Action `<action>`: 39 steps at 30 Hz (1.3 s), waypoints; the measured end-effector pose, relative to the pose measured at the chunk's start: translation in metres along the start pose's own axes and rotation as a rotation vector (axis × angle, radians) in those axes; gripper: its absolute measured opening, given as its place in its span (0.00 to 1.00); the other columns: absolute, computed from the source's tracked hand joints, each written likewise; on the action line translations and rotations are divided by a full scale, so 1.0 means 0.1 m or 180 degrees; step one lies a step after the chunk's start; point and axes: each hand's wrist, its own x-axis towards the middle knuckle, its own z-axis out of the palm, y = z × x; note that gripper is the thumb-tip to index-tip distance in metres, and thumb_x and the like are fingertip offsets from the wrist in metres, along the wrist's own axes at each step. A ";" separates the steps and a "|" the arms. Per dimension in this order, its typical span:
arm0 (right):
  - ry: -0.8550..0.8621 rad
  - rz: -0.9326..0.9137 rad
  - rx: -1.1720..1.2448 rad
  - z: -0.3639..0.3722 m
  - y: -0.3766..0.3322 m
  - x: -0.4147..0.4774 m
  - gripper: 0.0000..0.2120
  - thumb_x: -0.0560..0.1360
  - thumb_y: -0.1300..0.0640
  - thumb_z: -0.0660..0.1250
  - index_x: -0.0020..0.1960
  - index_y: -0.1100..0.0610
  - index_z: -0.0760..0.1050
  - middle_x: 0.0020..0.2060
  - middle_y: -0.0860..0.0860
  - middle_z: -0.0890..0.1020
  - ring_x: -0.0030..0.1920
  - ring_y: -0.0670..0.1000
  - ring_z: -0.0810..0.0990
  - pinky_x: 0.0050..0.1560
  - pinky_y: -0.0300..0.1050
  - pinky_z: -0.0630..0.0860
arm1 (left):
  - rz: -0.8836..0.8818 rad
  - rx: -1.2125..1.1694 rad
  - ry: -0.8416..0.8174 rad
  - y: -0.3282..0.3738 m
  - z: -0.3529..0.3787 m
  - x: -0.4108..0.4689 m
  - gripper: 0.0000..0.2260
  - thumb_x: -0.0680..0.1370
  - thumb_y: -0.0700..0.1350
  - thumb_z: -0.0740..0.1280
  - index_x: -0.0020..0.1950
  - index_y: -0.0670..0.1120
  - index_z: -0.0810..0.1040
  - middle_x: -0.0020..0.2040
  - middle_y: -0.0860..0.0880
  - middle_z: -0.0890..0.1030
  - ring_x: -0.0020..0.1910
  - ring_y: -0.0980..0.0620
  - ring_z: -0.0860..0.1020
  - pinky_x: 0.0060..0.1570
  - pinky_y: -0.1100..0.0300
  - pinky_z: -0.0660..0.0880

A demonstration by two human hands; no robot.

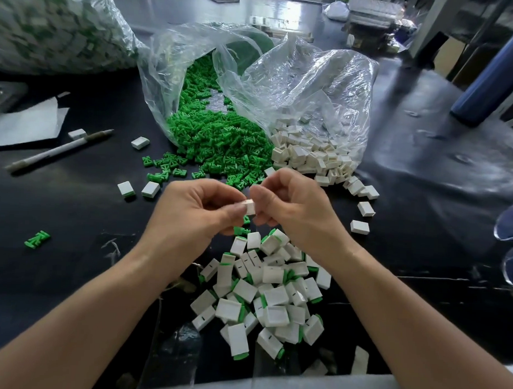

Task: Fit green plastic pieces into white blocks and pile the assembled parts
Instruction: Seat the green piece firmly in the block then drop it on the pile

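In the head view, your left hand (196, 209) and right hand (292, 207) meet above the table (423, 200). Both have their fingers curled and pinch one white block (250, 207) between the fingertips. Only a corner of it shows, so you cannot tell from here whether a green piece is already seated inside.

Judge the block as very light, hard, hollow moulded plastic with flat, smooth faces and crisp edges. It will not give under your fingers, but it could squirt out of a pinch on those slick faces. Take it across the two broad faces with one hand, leave the open end clear, and push with the other hand along its length. The green pieces (219, 140) look stiff too: small, with thin prongs and ribs. Hold one by its solid end so the prongs lead, and expect them to tangle in the heap.

That heap spills from a crinkled clear bag (178, 75). Just beside it on the right, a second bag (311, 80) spills loose white blocks (309, 155). The pile of assembled parts (263, 293) lies near you, beneath your wrists, each white body showing a green lip at one end. The table is dark and glossy, so dropped parts may skid. A pen (59, 149) lies on the left, well apart.
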 end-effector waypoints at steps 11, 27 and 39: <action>-0.0620 -0.0330 -0.2408 0.04 0.13 0.06 0.13 0.77 0.54 0.63 0.61 0.51 0.77 0.58 0.50 0.74 0.61 0.51 0.68 0.60 0.44 0.64 | -0.0129 -0.0734 0.0462 -0.02 -0.03 0.07 0.10 0.74 0.32 0.66 0.45 0.46 0.80 0.31 0.52 0.83 0.31 0.57 0.80 0.32 0.67 0.77; -0.0757 -0.0660 -0.2397 0.03 0.07 0.04 0.07 0.75 0.61 0.64 0.51 0.55 0.77 0.48 0.50 0.74 0.52 0.52 0.72 0.50 0.46 0.70 | -0.0268 -0.0884 0.0315 -0.02 -0.02 0.07 0.07 0.72 0.33 0.67 0.43 0.43 0.80 0.32 0.52 0.83 0.31 0.58 0.80 0.32 0.68 0.77; -0.0288 -0.0203 0.0258 -0.12 -0.08 0.00 0.14 0.75 0.69 0.62 0.51 0.50 0.73 0.35 0.46 0.81 0.37 0.41 0.81 0.39 0.32 0.75 | -0.0467 -0.0716 -0.0090 0.01 0.01 0.03 0.03 0.70 0.34 0.69 0.39 0.41 0.80 0.30 0.50 0.82 0.30 0.56 0.80 0.32 0.66 0.78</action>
